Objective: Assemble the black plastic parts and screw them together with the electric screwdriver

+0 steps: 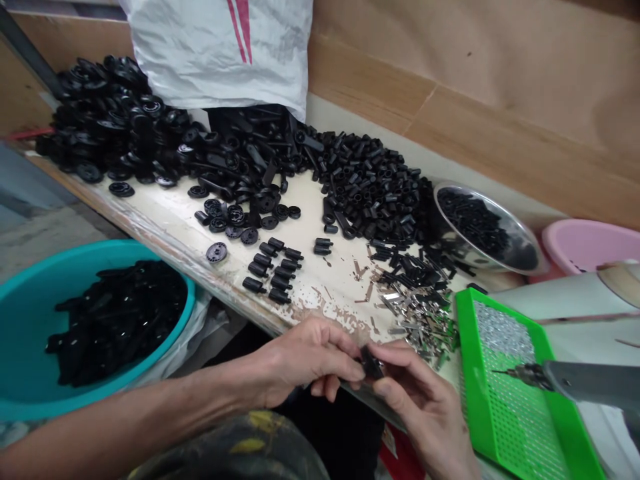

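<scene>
Both hands meet at the table's front edge around a small black plastic part (371,364). My left hand (320,357) pinches it from the left, its fingers curled. From the right, my right hand (417,393) grips the same part between thumb and fingers. Much of the part is hidden by the fingertips, so its exact kind is unclear. Just behind the hands lie loose metal strips (417,320) and thin black pins (415,267). Black cylindrical pieces (273,270) with narrow stems stand in short rows to the left.
Heaps of black discs (115,127) and black sleeves (373,183) cover the table's back. A steel bowl (530,257), a green tray (467,353) of screws and an electric screwdriver (590,383) are at right. A teal basin (187,300) of black parts stands at left.
</scene>
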Available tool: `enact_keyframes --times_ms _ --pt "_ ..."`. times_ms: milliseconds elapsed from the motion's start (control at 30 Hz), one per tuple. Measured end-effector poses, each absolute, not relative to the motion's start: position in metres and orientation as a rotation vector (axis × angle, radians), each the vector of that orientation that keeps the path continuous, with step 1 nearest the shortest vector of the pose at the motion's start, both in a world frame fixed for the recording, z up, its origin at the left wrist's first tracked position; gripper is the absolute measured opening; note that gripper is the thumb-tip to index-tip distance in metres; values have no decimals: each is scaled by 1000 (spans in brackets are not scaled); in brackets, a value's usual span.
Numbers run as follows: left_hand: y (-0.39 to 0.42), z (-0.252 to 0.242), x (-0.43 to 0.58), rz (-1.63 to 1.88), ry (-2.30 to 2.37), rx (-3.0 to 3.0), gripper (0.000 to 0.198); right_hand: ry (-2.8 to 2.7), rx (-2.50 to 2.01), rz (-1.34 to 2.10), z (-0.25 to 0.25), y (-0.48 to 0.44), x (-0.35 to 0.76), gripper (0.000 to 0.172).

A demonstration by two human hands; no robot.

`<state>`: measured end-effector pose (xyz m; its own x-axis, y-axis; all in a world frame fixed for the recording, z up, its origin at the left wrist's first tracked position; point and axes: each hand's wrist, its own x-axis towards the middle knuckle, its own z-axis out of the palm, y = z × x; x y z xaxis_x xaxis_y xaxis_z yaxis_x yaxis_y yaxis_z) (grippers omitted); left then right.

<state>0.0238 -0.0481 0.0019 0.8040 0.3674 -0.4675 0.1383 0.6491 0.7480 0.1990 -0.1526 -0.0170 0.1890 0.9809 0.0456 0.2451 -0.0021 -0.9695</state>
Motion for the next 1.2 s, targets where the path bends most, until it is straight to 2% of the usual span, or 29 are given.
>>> enact_keyframes --times_ms 367,467,700,1200 --pt "-57 3 32 294 653 970 14 -1105 -1545 901 -12 -155 191 24" --pt "-55 4 31 277 668 956 14 -1180 -1501 893 -13 -155 193 25" --pt "-52 3 27 241 615 849 18 -954 -1457 1022 -13 -155 186 24" --pt "-47 -3 34 163 683 680 14 -1232 -1446 984 -16 -150 202 28"
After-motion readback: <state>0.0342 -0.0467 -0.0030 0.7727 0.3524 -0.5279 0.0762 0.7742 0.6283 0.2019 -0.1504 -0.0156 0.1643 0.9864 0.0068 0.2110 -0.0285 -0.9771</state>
